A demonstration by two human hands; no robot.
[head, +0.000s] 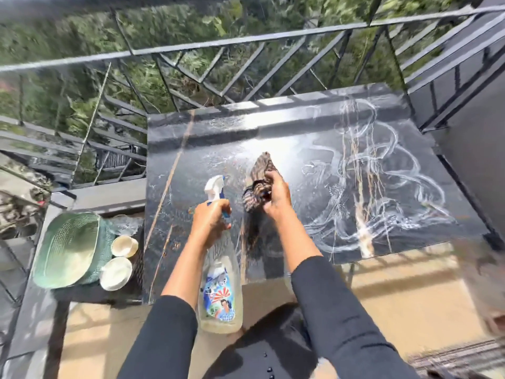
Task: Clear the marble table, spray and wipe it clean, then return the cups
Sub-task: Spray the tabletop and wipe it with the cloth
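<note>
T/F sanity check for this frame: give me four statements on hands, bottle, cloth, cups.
1. The left hand grips the spray bottle. True.
2. The right hand is empty. False: it holds a striped cloth.
3. Two cups stand on the marble table. False: they sit off it to the left, beside a green basket.
4. A metal railing runs behind the table. True.

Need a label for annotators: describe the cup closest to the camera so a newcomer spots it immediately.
Start at the black marble table; just off its left edge a green woven basket sits on a dark surface, with two cups on its right side. The one wanted is the white cup nearer the camera, whiter inside than the cream-tinted cup beyond it.
</note>
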